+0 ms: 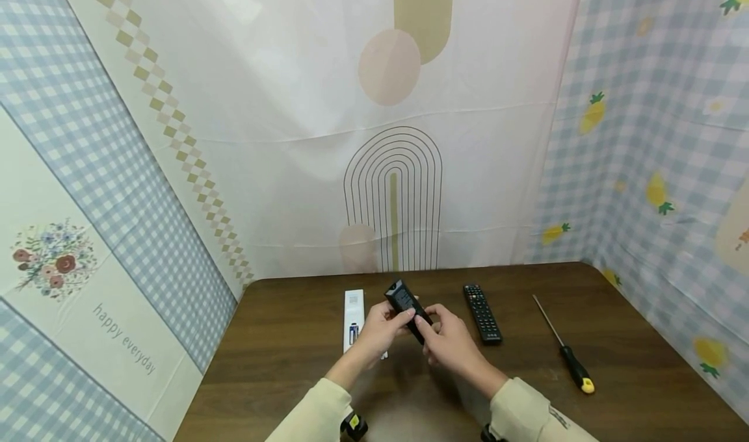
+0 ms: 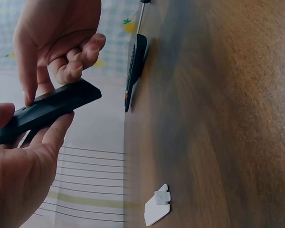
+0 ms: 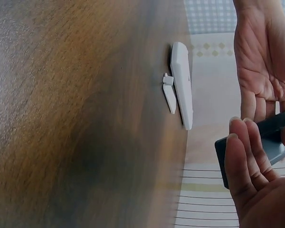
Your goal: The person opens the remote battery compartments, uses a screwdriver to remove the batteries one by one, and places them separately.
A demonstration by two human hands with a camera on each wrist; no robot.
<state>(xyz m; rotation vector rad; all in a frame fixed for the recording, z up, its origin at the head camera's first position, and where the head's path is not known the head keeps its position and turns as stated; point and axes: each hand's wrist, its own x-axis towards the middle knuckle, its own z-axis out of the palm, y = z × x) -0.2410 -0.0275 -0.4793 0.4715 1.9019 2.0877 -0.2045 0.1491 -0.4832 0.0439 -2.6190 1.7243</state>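
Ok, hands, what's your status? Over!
Left hand, right hand: both gripping one black remote. Held above table. White remote nearby; nothing visibly in the way.

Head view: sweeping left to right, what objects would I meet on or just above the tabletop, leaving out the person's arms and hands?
White remote → held black remote → flat-lying black remote → screwdriver.

Brown wood-grain table; white cloth with arch print behind; blue gingham cloth, yellow pineapples, at right.
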